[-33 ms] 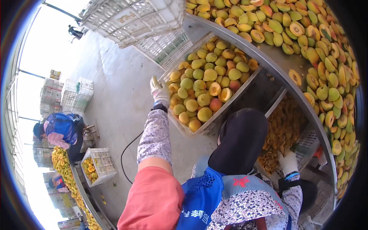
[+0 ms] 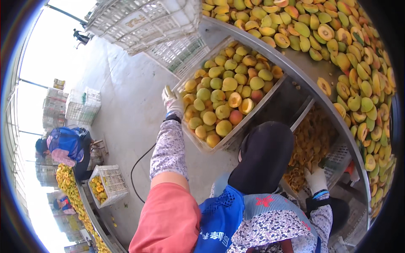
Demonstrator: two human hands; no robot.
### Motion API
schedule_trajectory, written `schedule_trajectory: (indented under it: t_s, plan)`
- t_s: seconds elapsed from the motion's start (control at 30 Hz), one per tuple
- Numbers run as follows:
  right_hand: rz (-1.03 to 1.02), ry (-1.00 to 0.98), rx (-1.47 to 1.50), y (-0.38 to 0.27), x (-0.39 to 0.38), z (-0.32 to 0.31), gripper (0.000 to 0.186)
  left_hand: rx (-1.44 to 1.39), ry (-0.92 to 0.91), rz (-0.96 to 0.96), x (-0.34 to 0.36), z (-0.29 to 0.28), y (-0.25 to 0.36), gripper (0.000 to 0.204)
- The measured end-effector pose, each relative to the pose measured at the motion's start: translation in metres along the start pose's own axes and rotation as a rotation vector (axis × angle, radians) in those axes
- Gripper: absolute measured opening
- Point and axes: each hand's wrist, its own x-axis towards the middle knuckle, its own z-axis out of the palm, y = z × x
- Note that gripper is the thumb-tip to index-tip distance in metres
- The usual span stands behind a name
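My left hand (image 2: 172, 101), in a white glove, is at the left edge of a white plastic crate (image 2: 195, 142). Its fingers stretch outward, with nothing seen in them; whether the palm touches the rim I cannot tell. Yellow-green, partly red peaches (image 2: 229, 84) fill this crate, some showing hollow cut faces. Low on the right, my gloved right hand (image 2: 316, 180) reaches under the metal table's edge. Its fingertips look apart at a heap of brown pieces like peach pits (image 2: 310, 141), holding nothing that I can make out.
Halved peaches (image 2: 314, 29) lie heaped on the metal-rimmed table (image 2: 291, 67). Stacked white crates (image 2: 143, 25) stand at the far left of it. On the left, a person in a blue vest (image 2: 67, 143) sits by another fruit-laden table; a crate (image 2: 116, 181) and a black cable (image 2: 134, 173) are nearby.
The whole view has shifted very slightly, so crates and floor sit a little further left. Both hands keep their places, and nothing was taken or let go.
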Motion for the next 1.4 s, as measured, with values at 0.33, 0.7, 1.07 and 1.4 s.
schedule_trajectory:
  t_s: [0.33,0.7,1.07,1.4]
  plan:
    - [0.083,-0.157,0.027,-0.044,0.011,-0.026,0.050,0.308,-0.419,-0.402,0.018,-0.010,0.028,0.064]
    - [0.018,0.067,0.177,-0.060,-0.009,-0.068,0.043,-0.829,-0.204,0.794,-0.071,-0.159,0.465,0.051]
    - [-0.037,0.372,0.345,-0.057,-0.018,-0.099,0.031,-0.600,-0.837,0.911,-0.109,-0.149,0.561,0.039]
    - [-0.148,0.719,0.760,-0.074,-0.018,-0.123,0.030,-1.451,-0.794,0.625,-0.210,-0.217,0.545,0.021]
